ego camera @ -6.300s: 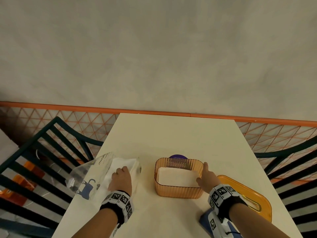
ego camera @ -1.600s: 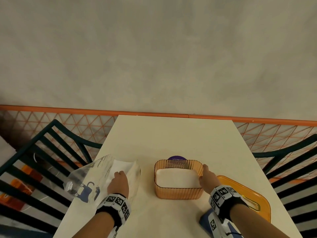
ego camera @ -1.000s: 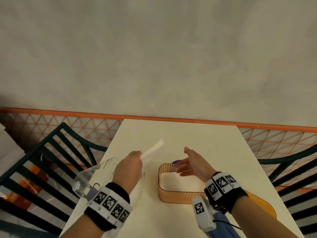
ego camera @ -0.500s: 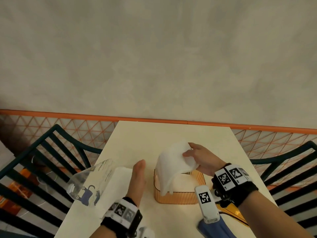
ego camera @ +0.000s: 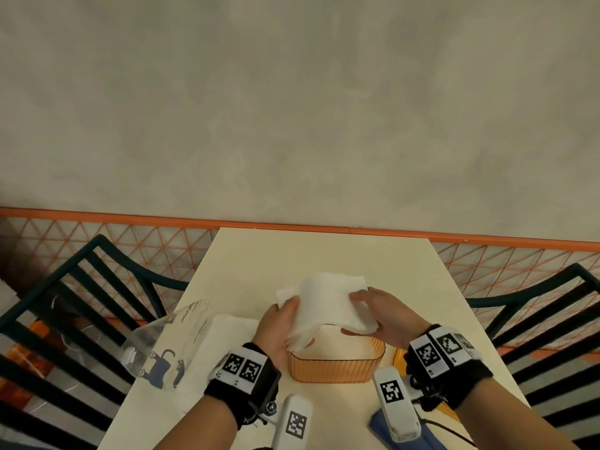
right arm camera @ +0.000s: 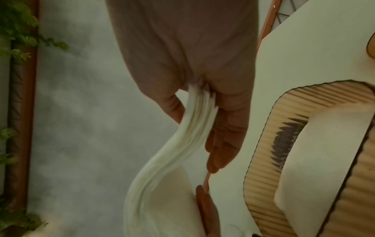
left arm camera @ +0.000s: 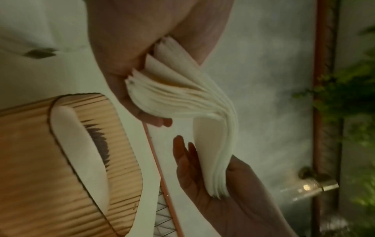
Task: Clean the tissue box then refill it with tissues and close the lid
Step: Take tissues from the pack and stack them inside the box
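A person's left hand (ego camera: 279, 323) and right hand (ego camera: 386, 318) clamp opposite ends of a stack of white tissues (ego camera: 328, 303), thumbs on top and fingers curled beneath, holding it slightly bowed just above the open orange tissue box (ego camera: 334, 368).

Nearest the camera, below the right wrist, lies a blue object (ego camera: 406, 433) that cannot be identified. Beside that wrist, a sliver of the orange lid (ego camera: 397, 354) rests on the table (ego camera: 324, 254), not yet fitted.

Directly under the fingers, the ribbed box already shows a flat white layer inside in both wrist views, which looks like tissues loaded earlier in the job. The refill therefore appears partly done; judging by the box standing open and clean-looking, wiping seems finished, though that cannot be confirmed. Lowering this stack and closing the lid remain.

Left of the left-hand fingers, the opened clear tissue wrapper (ego camera: 168, 349) lies flat with more white tissues on it. It carries blue cartoon figures and small print, of which only "PAPEL" can be made out with some doubt; the rest is too small to read.

Beyond the fingertips the tabletop runs to an orange-trimmed railing (ego camera: 292, 225).
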`<state>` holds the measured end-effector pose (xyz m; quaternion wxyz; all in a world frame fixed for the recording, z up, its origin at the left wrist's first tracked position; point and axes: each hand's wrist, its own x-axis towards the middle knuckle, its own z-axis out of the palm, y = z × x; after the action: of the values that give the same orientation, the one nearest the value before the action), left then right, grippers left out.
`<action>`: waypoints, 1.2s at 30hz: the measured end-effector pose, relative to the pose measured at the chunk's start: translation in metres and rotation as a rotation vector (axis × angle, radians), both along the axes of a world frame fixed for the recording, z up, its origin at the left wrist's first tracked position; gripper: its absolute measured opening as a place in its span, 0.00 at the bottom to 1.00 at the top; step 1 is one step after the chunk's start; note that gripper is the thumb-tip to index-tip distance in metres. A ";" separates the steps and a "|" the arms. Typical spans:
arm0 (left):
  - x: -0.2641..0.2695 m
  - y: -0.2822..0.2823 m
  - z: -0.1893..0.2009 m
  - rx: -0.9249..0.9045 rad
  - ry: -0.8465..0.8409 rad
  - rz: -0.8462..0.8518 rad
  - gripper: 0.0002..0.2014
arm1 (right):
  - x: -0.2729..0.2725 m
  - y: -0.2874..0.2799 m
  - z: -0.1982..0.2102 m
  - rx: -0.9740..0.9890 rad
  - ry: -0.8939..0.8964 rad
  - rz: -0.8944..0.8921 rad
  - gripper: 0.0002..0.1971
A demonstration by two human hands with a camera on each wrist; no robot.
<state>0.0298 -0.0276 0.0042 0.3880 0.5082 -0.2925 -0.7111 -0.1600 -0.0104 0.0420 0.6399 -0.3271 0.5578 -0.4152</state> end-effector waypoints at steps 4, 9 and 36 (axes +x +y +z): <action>-0.004 -0.007 0.002 -0.161 -0.464 0.060 0.18 | -0.010 -0.006 -0.013 0.022 0.175 -0.086 0.16; -0.010 -0.013 -0.002 -0.340 -0.714 0.002 0.13 | -0.021 -0.011 -0.030 0.065 0.366 -0.071 0.10; -0.033 -0.034 -0.063 -0.770 -1.721 -0.834 0.27 | -0.001 -0.020 -0.075 -0.267 1.725 0.630 0.29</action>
<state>-0.0030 -0.0613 -0.0586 -0.0939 0.5446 -0.8323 -0.0425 -0.1607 -0.0304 -0.0328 0.0438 -0.7301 0.6739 0.1042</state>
